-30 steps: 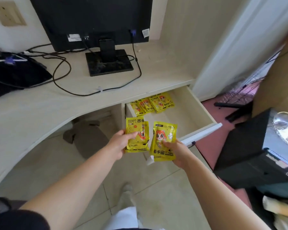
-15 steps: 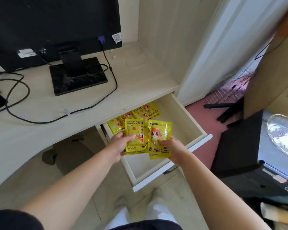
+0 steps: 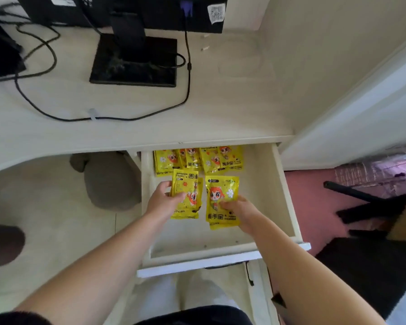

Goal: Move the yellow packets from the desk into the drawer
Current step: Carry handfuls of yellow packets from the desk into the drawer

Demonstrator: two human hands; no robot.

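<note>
Over drawer (image 3: 287,195), two hands (image 3: 161,204) (image 3: 243,211), two packet stacks (image 3: 189,184) (image 3: 222,191)

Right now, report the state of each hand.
Left hand: grips a stack of yellow packets.
Right hand: grips another stack of yellow packets.

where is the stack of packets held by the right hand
Head view: the stack is inside the open drawer, right of centre, in the right hand, beside the packets in the left hand, just in front of the back row.
</note>
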